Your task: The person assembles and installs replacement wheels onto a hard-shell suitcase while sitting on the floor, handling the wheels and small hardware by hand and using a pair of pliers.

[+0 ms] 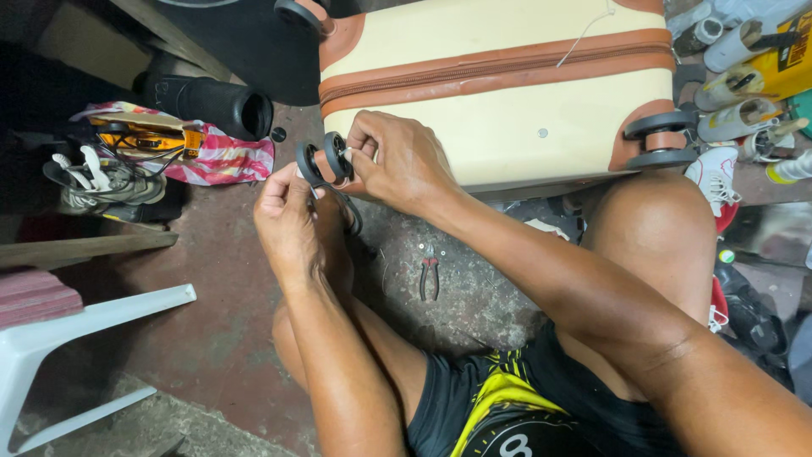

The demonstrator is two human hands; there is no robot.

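At the cream hard-shell suitcase (499, 118), both hands (406, 165) pinch its round black wheel (326, 159).

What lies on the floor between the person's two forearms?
In the head view, red-handled pliers lie on the concrete floor between the forearms, below the suitcase wheel.

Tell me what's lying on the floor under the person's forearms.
Red-handled pliers lie on the floor with small washers nearby. Whatever sits directly beneath the hands is covered.
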